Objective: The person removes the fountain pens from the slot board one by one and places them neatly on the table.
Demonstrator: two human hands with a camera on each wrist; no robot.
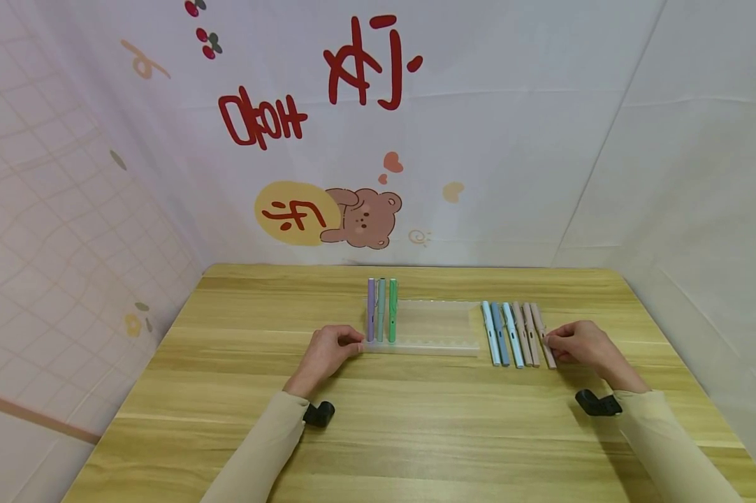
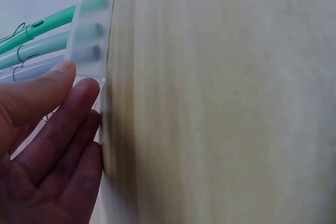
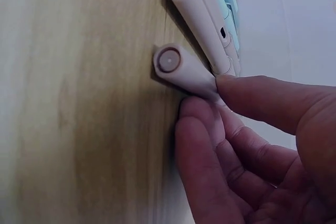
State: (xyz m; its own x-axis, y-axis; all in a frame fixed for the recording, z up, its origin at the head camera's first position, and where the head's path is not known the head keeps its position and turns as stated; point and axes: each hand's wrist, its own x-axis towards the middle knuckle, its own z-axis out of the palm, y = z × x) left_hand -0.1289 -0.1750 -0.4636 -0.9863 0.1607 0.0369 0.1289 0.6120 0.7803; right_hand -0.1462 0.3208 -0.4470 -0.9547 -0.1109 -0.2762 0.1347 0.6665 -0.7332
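Observation:
A clear plastic pen rack lies on the table, with a purple pen, a grey-green pen and a green pen side by side at its left end. My left hand pinches the rack's front left corner between thumb and fingers. To the right of the rack, several pens lie in a row: light blue and blue ones, then pinkish-beige ones. With thumb and fingers, my right hand pinches the outermost pinkish-beige pen, which sits slightly apart from its neighbour in the right wrist view.
The wooden table meets a printed cloth wall at the back, with more cloth on both sides. A black wrist camera is strapped to the left forearm, another black camera to the right.

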